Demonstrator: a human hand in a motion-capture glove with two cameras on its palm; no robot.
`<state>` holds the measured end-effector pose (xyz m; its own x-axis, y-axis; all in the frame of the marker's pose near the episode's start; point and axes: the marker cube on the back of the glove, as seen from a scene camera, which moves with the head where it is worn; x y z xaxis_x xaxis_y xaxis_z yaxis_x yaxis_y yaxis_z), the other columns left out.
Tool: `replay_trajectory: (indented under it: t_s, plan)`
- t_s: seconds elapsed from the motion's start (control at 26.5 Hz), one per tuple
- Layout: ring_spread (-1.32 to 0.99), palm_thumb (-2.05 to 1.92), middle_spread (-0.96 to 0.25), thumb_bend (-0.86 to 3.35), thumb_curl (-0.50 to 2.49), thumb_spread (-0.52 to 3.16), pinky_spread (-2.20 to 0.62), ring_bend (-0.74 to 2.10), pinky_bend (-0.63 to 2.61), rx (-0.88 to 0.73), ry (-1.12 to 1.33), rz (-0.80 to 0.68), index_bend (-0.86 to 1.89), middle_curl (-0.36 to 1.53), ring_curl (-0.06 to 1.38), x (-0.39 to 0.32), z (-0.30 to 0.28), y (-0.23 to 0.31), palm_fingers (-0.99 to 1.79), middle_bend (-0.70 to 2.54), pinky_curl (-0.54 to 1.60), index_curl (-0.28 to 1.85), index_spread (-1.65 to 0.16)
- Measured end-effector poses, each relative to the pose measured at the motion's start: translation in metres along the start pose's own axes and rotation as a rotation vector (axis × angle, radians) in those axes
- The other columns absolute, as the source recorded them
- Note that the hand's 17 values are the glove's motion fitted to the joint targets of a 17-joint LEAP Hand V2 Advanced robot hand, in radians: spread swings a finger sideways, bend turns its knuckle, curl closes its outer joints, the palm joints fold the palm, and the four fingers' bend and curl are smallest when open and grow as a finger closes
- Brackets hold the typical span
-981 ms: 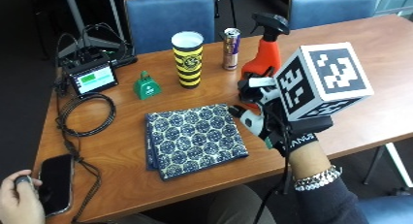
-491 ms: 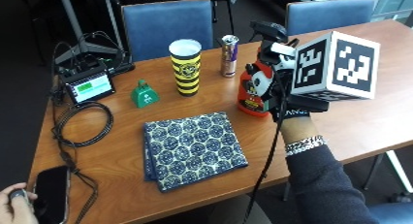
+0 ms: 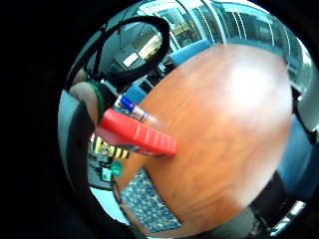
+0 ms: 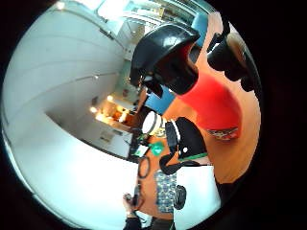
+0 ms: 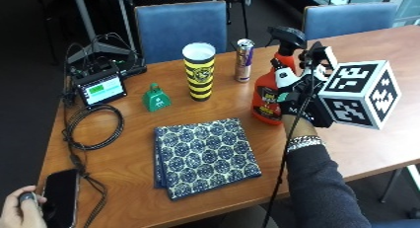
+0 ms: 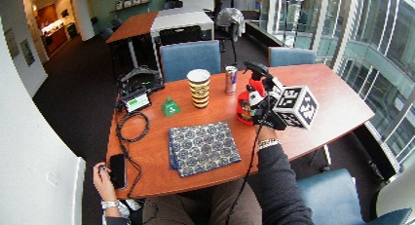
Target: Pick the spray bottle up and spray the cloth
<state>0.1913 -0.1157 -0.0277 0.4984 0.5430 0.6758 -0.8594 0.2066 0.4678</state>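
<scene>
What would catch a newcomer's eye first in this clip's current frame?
Most striking is the red spray bottle standing on the wooden table, with the gloved right hand closed around its neck. Next comes the blue patterned cloth lying flat nearer the person, then the tall yellow-and-black cup behind it, beside a slim drink can.

Wood table (image 6: 337,105) w/ blue chairs (image 6: 190,57), windows (image 6: 363,30), dark floor (image 6: 65,84).
</scene>
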Motion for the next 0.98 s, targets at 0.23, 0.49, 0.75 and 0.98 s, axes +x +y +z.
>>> replay_trajectory:
  t_s: [0.23,0.49,0.75,0.98]
  plan:
    - [-0.16,0.83,-0.21,0.04,0.38,0.98,0.01,0.39,0.16,-0.128,-0.240,0.070,0.16,0.42,0.40,0.008,0.020,-0.005,0.95,0.29,0.33,0.34,-0.32]
    - [-0.20,0.95,-0.23,0.04,0.43,0.88,0.06,0.41,0.11,-0.254,-0.382,0.109,0.15,0.43,0.39,-0.003,0.031,-0.013,0.96,0.32,0.29,0.34,-0.34]
    - [-0.24,0.99,-0.27,-0.01,0.48,0.74,-0.09,0.44,0.26,-0.332,-0.440,0.127,0.14,0.43,0.40,-0.006,0.032,-0.022,1.17,0.30,0.32,0.35,-0.33]
    - [-0.26,0.99,-0.28,-0.04,0.51,0.60,-0.19,0.46,0.36,-0.445,-0.404,0.057,0.17,0.46,0.42,-0.014,0.034,-0.027,1.23,0.33,0.38,0.37,-0.32]
